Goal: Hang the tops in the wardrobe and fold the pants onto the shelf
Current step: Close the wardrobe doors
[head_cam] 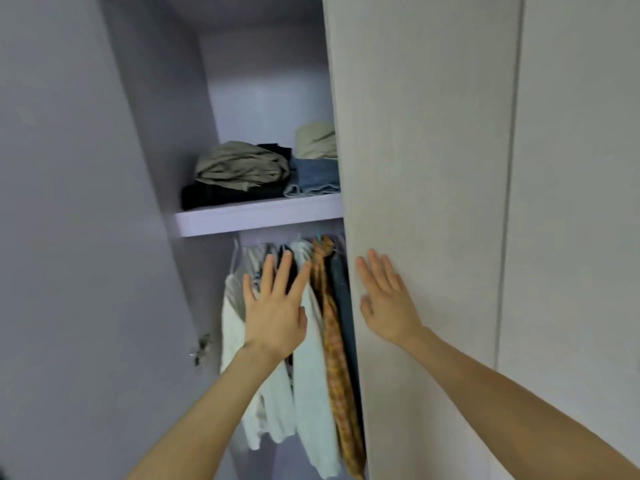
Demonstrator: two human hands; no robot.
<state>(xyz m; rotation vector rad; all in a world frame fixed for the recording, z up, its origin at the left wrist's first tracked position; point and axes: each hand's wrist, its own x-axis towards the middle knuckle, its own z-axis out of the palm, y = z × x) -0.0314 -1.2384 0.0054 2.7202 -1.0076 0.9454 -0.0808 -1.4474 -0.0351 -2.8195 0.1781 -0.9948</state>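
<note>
Two doors frame the open wardrobe [242, 81], and the right-hand door [415, 168] is the largest item in contact: the right hand [388, 306] lies flat against its face near the leading edge, fingers straight and spread, gripping nothing. The panel appears rigid and light enough to swing under palm pressure; a push close to that free edge is judged the sensible point of contact. The left door [69, 237] stands open, with a hinge [201, 348] visible at its inner edge. Next in size, the hanging tops: white garments [311, 393], an orange patterned top [334, 358] and a dark one [343, 299] hang on hangers beneath the shelf [259, 216], close together and touching. They look thin, soft and light, liable to slide off if tugged by the cloth, so they are best handled by the hanger hook or at the shoulders. The left hand [273, 313] is raised in front of them, fingers extended and relaxed, holding nothing; whether it touches the fabric cannot be told. On the shelf, the folded pants sit in stacks: an olive pair [242, 164] on a black pair [221, 197], denim [317, 178] beside them with a beige roll [315, 140] on top. These are limp and moderately heavy; the olive pair is loosely bunched and could slump, so any adjustment should support the whole stack from below. By appearance, both sorting steps are complete.
</note>
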